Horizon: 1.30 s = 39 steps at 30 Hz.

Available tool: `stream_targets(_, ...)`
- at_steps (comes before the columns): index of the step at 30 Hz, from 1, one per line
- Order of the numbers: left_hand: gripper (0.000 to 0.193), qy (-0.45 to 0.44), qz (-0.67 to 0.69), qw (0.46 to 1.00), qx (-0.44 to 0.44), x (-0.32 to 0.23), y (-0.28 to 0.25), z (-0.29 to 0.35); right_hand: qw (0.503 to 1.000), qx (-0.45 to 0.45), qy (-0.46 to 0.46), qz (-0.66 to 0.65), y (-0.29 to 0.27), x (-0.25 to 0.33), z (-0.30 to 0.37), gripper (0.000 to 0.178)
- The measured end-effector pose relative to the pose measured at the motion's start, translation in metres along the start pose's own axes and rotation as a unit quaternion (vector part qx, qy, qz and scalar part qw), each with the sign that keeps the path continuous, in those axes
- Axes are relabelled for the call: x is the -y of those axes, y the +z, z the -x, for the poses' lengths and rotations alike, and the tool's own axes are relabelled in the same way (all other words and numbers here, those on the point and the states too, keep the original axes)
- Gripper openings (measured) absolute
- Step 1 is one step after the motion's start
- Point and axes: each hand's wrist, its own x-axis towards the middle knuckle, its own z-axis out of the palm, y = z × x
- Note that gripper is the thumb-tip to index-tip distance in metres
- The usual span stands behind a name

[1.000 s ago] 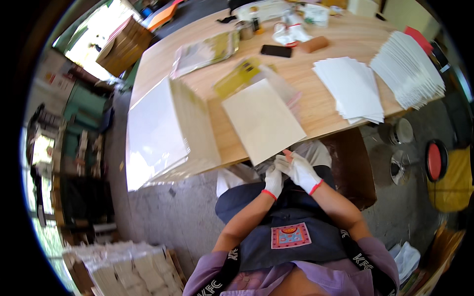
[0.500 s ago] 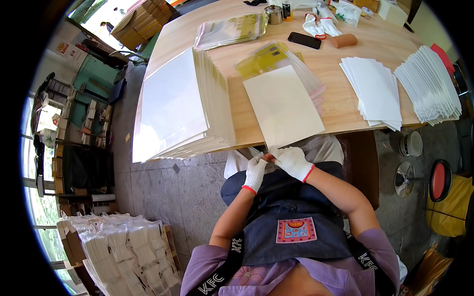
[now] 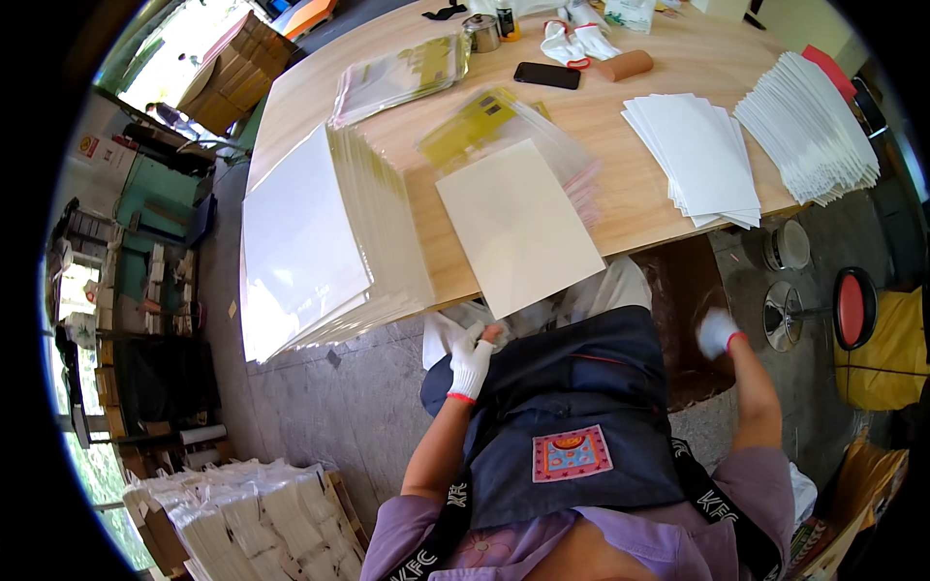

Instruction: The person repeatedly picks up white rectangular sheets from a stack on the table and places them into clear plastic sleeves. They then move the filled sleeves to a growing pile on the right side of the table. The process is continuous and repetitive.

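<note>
My left hand (image 3: 472, 359), in a white glove with a red cuff and bare fingertips, is just below the table's front edge, near the lower corner of a cream sheet (image 3: 521, 228). Its fingers are loosely bent and a little apart, with nothing visible between them. That sheet lies partly on clear plastic sleeves with yellow-green print (image 3: 481, 120) and juts past the edge. Out to the right, beside a brown box (image 3: 686, 320), my right hand (image 3: 717, 334) is smeared by motion; whether it holds anything does not show.
A tall stack of white sheets in clear sleeves (image 3: 305, 237) overhangs the table's left front. White sheets (image 3: 693, 155) and a fanned white stack (image 3: 809, 126) lie right. Behind are a phone (image 3: 547, 76), brown roll (image 3: 626, 65) and spare gloves (image 3: 578, 42). A stool (image 3: 854, 308) stands right.
My hands were together at the cream sheet's lower corner; my right hand has swung away to the right and my left has dropped slightly left. The whole view has shifted a little.
</note>
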Motion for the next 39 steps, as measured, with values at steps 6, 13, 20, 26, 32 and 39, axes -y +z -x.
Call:
stream_targets(6, 0.023, 0.31, -0.304, 0.88, -0.192, -0.004, 0.009, -0.005, 0.962, -0.117, -0.177, -0.17, -0.041, 0.059, 0.05, 0.021)
stream_targets(13, 0.021, 0.391, -0.267, 0.866, -0.159, -0.01, 0.01, -0.022, 0.788, -0.293, -0.461, -0.283, -0.138, 0.164, 0.042, 0.023)
stream_targets(20, 0.025, -0.042, 0.346, 0.92, -0.179, -0.01, 0.026, -0.01, 0.85, -0.14, -0.126, -0.493, -0.16, 0.184, 0.074, 0.025)
stream_targets(26, 0.034, 0.008, 0.257, 0.957, -0.134, -0.042, -0.009, 0.002, 0.756, -0.046, -0.227, -0.612, -0.122, 0.195, 0.067, 0.028)
stream_targets(32, 0.028, 0.13, 0.069, 0.975, -0.168, -0.152, -0.088, 0.059, 0.538, 0.19, -0.32, -0.756, -0.152, 0.239, 0.092, 0.022)
stream_targets(39, 0.033, 0.218, 0.107, 0.88, -0.409, -0.172, -0.215, 0.05, 0.469, 0.176, -0.482, -0.719, -0.308, 0.345, 0.155, 0.024)
